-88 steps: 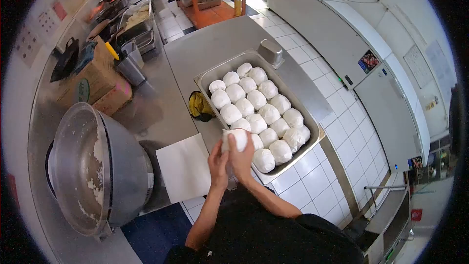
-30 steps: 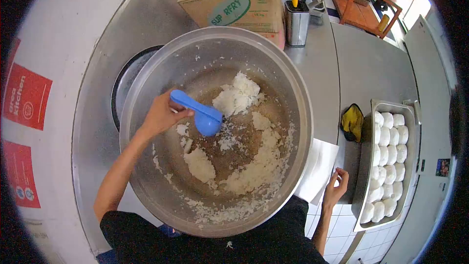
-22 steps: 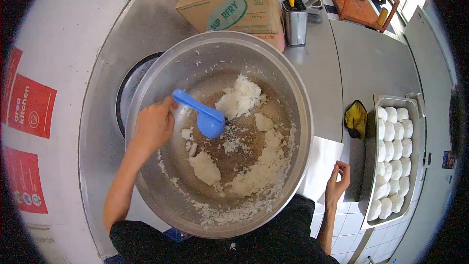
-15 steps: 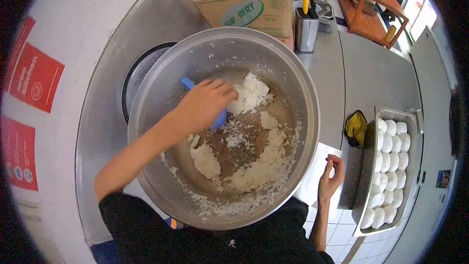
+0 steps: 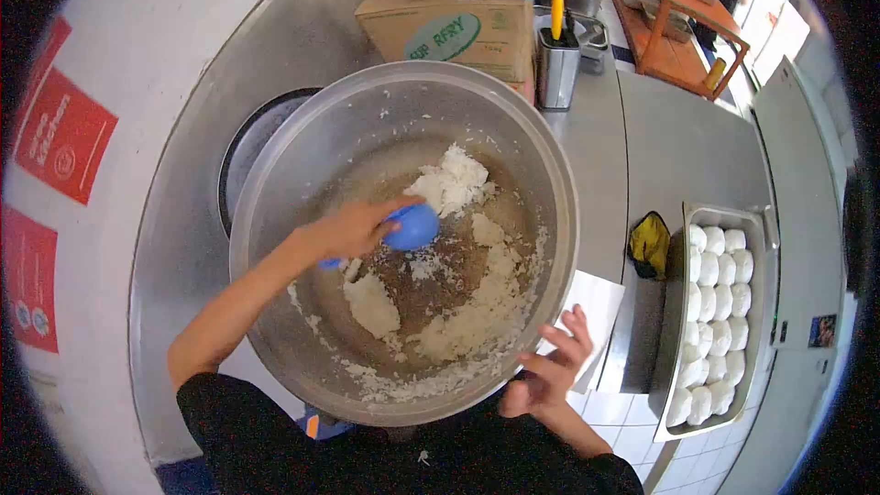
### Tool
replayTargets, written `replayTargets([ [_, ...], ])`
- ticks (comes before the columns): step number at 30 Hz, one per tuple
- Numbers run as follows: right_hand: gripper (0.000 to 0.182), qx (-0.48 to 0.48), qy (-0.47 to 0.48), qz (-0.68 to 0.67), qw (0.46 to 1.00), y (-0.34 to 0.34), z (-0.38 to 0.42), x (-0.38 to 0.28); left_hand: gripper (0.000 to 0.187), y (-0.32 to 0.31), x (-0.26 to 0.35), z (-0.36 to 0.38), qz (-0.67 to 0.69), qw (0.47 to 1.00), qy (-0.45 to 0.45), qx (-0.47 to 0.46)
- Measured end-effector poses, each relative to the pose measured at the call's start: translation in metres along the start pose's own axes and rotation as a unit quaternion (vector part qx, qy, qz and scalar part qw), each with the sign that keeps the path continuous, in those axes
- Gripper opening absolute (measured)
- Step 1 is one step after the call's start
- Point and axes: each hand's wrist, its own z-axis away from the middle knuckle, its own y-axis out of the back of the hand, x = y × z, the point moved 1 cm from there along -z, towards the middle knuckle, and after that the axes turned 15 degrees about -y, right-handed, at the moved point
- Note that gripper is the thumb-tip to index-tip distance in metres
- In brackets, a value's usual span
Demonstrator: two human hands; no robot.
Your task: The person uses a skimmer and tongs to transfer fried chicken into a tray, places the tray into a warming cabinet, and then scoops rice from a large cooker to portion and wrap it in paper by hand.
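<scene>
My left hand [image 5: 353, 228] is closed on a blue plastic scoop [image 5: 412, 227] inside a large round metal pot [image 5: 261, 280]. The scoop's rounded back faces up, and a bit of its handle shows below my wrist. Beyond it lies a heap of white cooked rice [image 5: 454, 181]. More rice [image 5: 481, 312] clings to the pot's bottom and right side, and a flat clump [image 5: 371, 304] sits on the left. Outside the near right rim, my right hand [image 5: 553, 365] is open with its fingers apart and nothing in it.
A deep metal tray [image 5: 675, 339] of wrapped white portions [image 5: 722, 302] stands at right, beside a yellow-black cloth [image 5: 649, 246]. A cardboard box [image 5: 445, 32] and a metal knife holder [image 5: 557, 73] stand behind the pot. White paper [image 5: 591, 307] lies by the right rim.
My left hand has moved left and turned the scoop, so its rounded back now shows. My right hand has come nearer the pot's rim and its fingers have spread.
</scene>
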Motion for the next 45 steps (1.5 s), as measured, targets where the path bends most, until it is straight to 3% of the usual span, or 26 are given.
replayTargets([
  [1, 0.024, -0.052, 0.009, 0.018, 0.998, -0.004, -0.002, -0.003, 0.041, 0.003, -0.007, -0.010, 0.006, 0.994, -0.075, 0.075],
  [2, 0.027, -0.047, 0.010, 0.020, 0.999, -0.009, -0.002, -0.007, 0.035, 0.008, -0.013, -0.020, 0.010, 0.978, -0.147, 0.150],
  [6, 0.038, -0.009, 0.020, 0.019, 1.000, -0.023, -0.001, -0.001, 0.018, 0.029, -0.032, -0.085, 0.089, 0.956, -0.085, 0.266],
  [10, 0.037, 0.024, 0.000, -0.012, 1.000, -0.025, -0.003, 0.000, 0.016, 0.000, -0.040, -0.144, 0.059, 0.967, -0.027, 0.244],
  [12, 0.036, 0.011, 0.002, -0.018, 1.000, -0.027, -0.003, -0.002, 0.016, -0.019, -0.036, -0.147, 0.108, 0.956, -0.108, 0.252],
  [15, 0.037, 0.014, 0.010, -0.027, 0.999, -0.027, -0.004, -0.001, 0.017, -0.042, 0.016, -0.134, 0.128, 0.971, -0.115, 0.166],
  [17, 0.036, 0.012, 0.006, -0.024, 1.000, -0.025, -0.002, 0.001, 0.021, -0.084, 0.035, -0.122, 0.172, 0.955, -0.170, 0.173],
  [19, 0.036, 0.015, 0.002, -0.024, 1.000, -0.024, -0.003, 0.001, 0.027, -0.092, 0.062, -0.085, 0.233, 0.952, -0.181, 0.088],
  [23, 0.034, 0.029, 0.007, -0.048, 0.998, -0.028, -0.002, 0.001, 0.030, -0.112, 0.077, -0.040, 0.316, 0.946, -0.067, 0.014],
  [26, 0.032, 0.064, 0.004, -0.042, 0.997, -0.032, -0.002, 0.001, 0.036, -0.115, 0.070, -0.021, 0.297, 0.946, -0.126, 0.038],
  [28, 0.033, 0.069, -0.001, -0.044, 0.997, -0.036, -0.001, -0.001, 0.039, -0.081, 0.090, -0.016, 0.393, 0.914, -0.015, -0.102],
  [31, 0.035, 0.058, 0.003, -0.031, 0.998, -0.029, 0.000, 0.002, 0.042, -0.111, 0.065, -0.016, 0.430, 0.892, -0.018, -0.138],
  [32, 0.037, 0.042, 0.006, -0.020, 0.999, -0.027, 0.001, 0.004, 0.042, -0.111, 0.065, -0.013, 0.428, 0.892, -0.019, -0.143],
  [34, 0.040, 0.053, 0.009, -0.025, 0.998, -0.030, 0.000, 0.005, 0.046, -0.081, 0.089, -0.006, 0.474, 0.856, 0.151, -0.143],
  [35, 0.042, 0.059, 0.017, -0.032, 0.998, -0.031, 0.001, 0.005, 0.046, -0.084, 0.092, -0.004, 0.472, 0.855, 0.151, -0.153],
  [37, 0.045, 0.058, 0.011, -0.025, 0.998, -0.031, 0.001, 0.004, 0.034, -0.088, 0.098, -0.001, 0.500, 0.853, 0.139, -0.058],
  [38, 0.048, 0.053, 0.014, -0.024, 0.998, -0.030, 0.002, 0.004, 0.034, -0.089, 0.101, 0.000, 0.504, 0.850, 0.139, -0.061],
  [40, 0.047, 0.059, 0.015, -0.038, 0.997, -0.033, 0.000, 0.005, 0.034, -0.078, 0.110, -0.002, 0.586, 0.795, 0.155, -0.023],
  [44, 0.049, 0.064, 0.008, -0.059, 0.996, -0.033, 0.002, 0.007, 0.034, -0.079, 0.113, -0.012, 0.616, 0.782, 0.091, 0.029],
  [45, 0.049, 0.067, 0.018, -0.057, 0.996, -0.035, 0.002, 0.008, 0.034, -0.077, 0.115, -0.010, 0.658, 0.746, 0.101, 0.021],
])
